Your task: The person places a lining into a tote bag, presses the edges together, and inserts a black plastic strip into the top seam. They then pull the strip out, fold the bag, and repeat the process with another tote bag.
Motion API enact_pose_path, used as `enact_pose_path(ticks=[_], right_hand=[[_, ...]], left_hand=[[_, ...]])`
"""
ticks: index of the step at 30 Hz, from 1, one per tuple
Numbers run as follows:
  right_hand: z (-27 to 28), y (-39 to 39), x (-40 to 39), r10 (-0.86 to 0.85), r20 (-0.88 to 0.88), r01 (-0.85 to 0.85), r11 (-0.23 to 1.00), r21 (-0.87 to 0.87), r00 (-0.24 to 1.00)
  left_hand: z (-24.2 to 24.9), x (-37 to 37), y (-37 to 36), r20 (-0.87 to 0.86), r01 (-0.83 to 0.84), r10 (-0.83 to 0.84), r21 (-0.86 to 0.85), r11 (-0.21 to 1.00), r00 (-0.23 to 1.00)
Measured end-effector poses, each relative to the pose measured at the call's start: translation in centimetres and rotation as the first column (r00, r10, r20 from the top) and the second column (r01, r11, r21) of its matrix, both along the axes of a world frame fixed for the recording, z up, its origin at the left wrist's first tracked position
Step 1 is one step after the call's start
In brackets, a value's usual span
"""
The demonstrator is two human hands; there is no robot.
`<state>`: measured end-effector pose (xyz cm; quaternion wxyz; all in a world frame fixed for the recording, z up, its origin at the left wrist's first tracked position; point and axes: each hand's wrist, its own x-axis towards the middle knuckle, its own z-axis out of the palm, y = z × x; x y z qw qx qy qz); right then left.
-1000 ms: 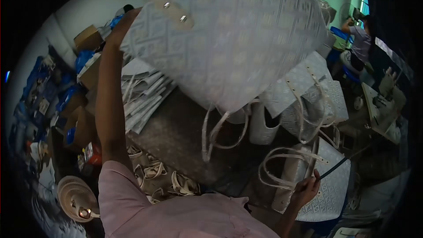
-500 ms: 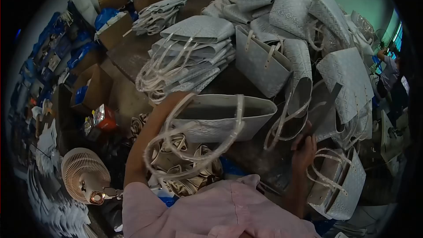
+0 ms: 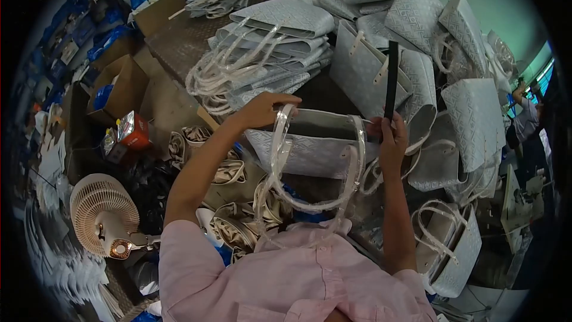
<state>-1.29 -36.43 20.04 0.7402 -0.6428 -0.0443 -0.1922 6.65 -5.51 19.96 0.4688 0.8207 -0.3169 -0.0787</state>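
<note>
A light grey patterned handbag (image 3: 310, 158) with clear-wrapped handles stands before my chest, its mouth open upward. My left hand (image 3: 267, 109) grips the rim at its left end, beside one handle. In my right hand (image 3: 390, 134), pinched upright at the bag's right end, is a dark flat strip (image 3: 391, 77). Behind the strip stands another grey bag (image 3: 366, 68) with tan handle tabs. A stack of flat grey bags (image 3: 280, 53) lies beyond my left hand, its wrapped handles hanging leftward.
More grey bags (image 3: 471, 116) are heaped on the right. One bag (image 3: 456, 256) stands near my right elbow. A white fan (image 3: 104, 214), a red box (image 3: 132, 131) and cardboard boxes (image 3: 122, 86) are on the left. At far right is another person (image 3: 527, 113).
My right hand has moved up and left with the dark strip, now upright by the bag. My left hand and the bag have shifted right. The whole view has shifted slightly.
</note>
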Motion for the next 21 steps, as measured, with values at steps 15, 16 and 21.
enact_pose_path(ticks=[15, 16, 21], right_hand=[[2.7, -3.6, -1.0, -0.082, 0.226, 0.168, 0.904, -0.393, 0.971], [3.0, -2.9, -0.3, 0.071, 0.249, 0.074, 0.845, -0.529, 0.966], [0.9, 0.5, 3.1, 0.351, 0.044, -0.198, 0.621, -0.758, 0.935]], left_hand=[[-0.7, 2.4, -1.2, -0.013, -0.289, 0.29, 0.069, 0.955, 0.957], [-0.6, 2.2, -1.2, -0.006, -0.292, 0.293, 0.071, 0.954, 0.956], [0.1, 1.1, -2.0, -0.158, -0.415, 0.415, 0.033, 0.909, 0.896]])
